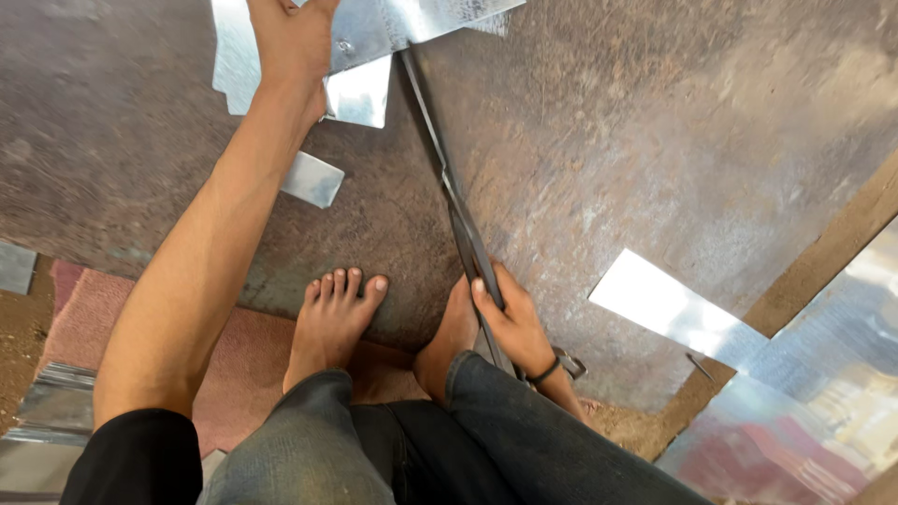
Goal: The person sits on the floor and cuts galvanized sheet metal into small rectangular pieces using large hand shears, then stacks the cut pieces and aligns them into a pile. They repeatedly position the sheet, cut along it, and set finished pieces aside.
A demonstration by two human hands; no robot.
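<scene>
My left hand (292,42) presses down on a shiny galvanised metal sheet (369,33) at the top of the view, gripping its edge. My right hand (510,318) is closed around the handles of long tin snips (447,182), whose blades reach up under the sheet. My two bare feet (335,313) rest on the edge of a large rusty steel plate (655,122) that serves as the work surface. My legs are in dark jeans.
A small offcut of sheet metal (313,178) lies by my left forearm. A bright strip of sheet (669,309) lies at the right. More shiny sheets (804,402) lie at lower right, corrugated pieces (47,411) at lower left, next to a pink mat (94,313).
</scene>
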